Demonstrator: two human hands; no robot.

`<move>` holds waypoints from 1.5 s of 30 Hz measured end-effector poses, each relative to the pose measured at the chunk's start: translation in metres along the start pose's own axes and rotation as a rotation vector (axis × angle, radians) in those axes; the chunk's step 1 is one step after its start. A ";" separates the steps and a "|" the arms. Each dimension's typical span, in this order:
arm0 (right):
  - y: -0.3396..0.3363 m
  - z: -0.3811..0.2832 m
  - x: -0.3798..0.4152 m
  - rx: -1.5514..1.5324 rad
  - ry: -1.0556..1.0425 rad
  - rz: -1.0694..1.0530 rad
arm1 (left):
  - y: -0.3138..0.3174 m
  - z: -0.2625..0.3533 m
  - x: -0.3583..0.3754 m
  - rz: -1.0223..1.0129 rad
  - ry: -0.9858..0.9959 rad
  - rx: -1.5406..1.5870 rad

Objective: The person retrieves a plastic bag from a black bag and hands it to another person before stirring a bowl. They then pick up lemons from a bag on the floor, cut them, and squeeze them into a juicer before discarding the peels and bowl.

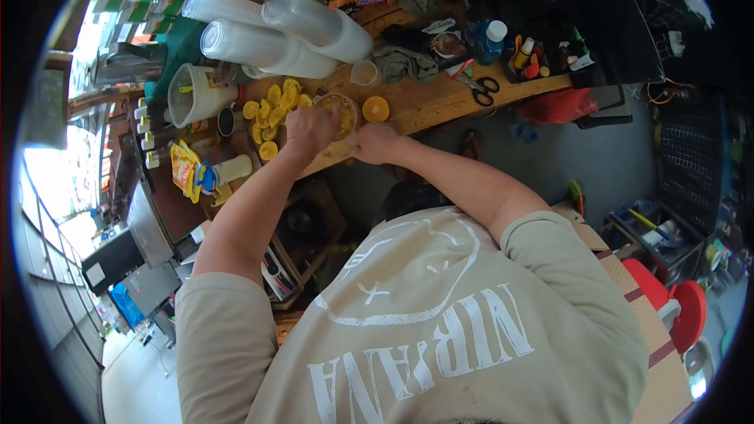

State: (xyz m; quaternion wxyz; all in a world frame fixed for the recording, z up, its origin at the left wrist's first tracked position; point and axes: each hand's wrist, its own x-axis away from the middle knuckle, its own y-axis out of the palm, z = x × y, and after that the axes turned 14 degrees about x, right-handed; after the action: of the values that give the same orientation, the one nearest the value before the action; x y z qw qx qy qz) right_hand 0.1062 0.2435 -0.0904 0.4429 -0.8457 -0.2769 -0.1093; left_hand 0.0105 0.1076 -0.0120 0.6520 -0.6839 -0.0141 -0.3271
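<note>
A beige T-shirt point(471, 392) with loose, short sleeves point(224, 338) leaves the forearms point(263, 208) bare. Its worn-looking white print point(369, 385) shows a wobbly rounded outline point(393, 319), an X mark point(373, 293) and tall serif capitals point(463, 338), upside down to the camera and partly creased.

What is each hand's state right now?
Left hand: curled over the bowl; grip cannot be told.
Right hand: at the bowl's near side; grip cannot be told.

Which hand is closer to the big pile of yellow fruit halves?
Left. The left hand is right beside the pile of yellow fruit halves; the right hand is farther off, past the bowl, by the table's near edge.
</note>
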 end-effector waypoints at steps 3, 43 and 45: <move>0.009 0.000 0.002 -0.012 -0.022 0.065 | 0.013 0.004 0.004 0.147 -0.243 0.141; -0.011 0.010 -0.004 0.152 -0.104 0.001 | 0.008 0.000 0.020 0.088 -0.043 0.025; -0.009 0.009 -0.003 0.170 -0.095 -0.008 | -0.009 0.007 0.012 -0.153 -0.019 -0.058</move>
State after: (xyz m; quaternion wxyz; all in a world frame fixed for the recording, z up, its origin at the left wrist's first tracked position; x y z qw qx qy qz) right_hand 0.0976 0.2539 -0.0907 0.4991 -0.8082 -0.3091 -0.0470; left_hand 0.0191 0.1108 0.0015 0.6049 -0.7025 -0.0633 -0.3696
